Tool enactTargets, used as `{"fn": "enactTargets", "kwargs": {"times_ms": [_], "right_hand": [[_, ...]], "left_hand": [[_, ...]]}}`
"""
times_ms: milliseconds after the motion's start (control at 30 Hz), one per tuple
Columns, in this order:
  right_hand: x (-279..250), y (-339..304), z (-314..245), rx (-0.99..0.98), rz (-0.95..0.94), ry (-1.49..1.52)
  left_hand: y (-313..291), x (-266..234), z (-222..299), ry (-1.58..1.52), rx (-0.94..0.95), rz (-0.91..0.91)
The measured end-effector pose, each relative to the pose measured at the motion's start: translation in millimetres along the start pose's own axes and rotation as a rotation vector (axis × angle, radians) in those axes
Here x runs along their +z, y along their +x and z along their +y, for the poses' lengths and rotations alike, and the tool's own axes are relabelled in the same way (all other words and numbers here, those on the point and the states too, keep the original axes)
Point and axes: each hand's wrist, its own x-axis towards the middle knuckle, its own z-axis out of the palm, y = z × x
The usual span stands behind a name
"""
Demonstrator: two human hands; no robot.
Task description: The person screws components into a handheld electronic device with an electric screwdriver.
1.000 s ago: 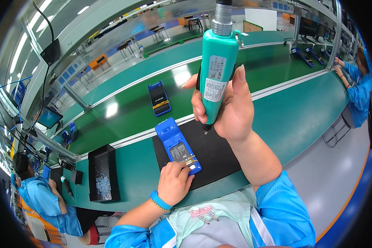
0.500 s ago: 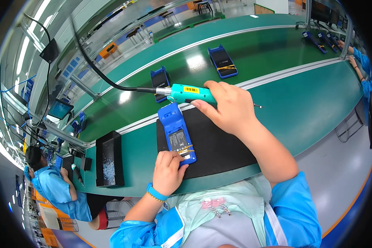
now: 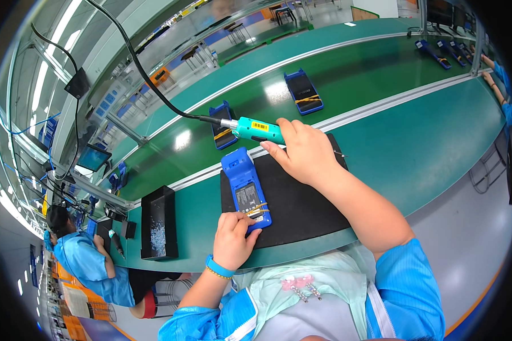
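A blue handheld terminal (image 3: 250,181) lies back side up on a black mat (image 3: 301,199), its battery (image 3: 247,196) exposed and a tan rubber band (image 3: 258,209) around its lower part. My left hand (image 3: 233,241) grips the terminal's near end, fingers bent over the edge beside the band. Above the mat's far side, my right hand (image 3: 310,150) is wrapped around a teal electric screwdriver (image 3: 259,130). The tool lies nearly level, its bit (image 3: 340,153) pointing right and its black cable (image 3: 153,85) running up to the left. My right palm hides its front part.
To the left stands a black tray (image 3: 148,219) of small bluish-white pieces. Across a metal rail, banded terminals (image 3: 303,94) lie on the green line. A co-worker in blue (image 3: 91,258) sits at the left, near another screwdriver (image 3: 116,243); another person's arms (image 3: 495,85) show far right.
The view has shifted slightly. My right hand has brought the screwdriver a little left and nearer, its bit tilting slightly downward. My left hand keeps its hold on the terminal.
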Motion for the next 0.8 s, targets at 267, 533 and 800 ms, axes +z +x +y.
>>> {"fn": "enactTargets", "kwargs": {"times_ms": [267, 533, 800], "right_hand": [[1.3, 0.4, 0.5, 0.083, -0.044, 0.018], [-0.7, 5.5, 13.2, 0.085, 0.014, -0.020], [-6.8, 6.6, 19.1, 0.077, 0.081, -0.015]], "left_hand": [[12.9, 15.9, 24.8, 0.208, -0.169, 0.041], [30.6, 2.5, 19.9, 0.265, -0.504, -0.231], [46.1, -42.0, -44.9, -0.617, -0.709, -0.351]]}}
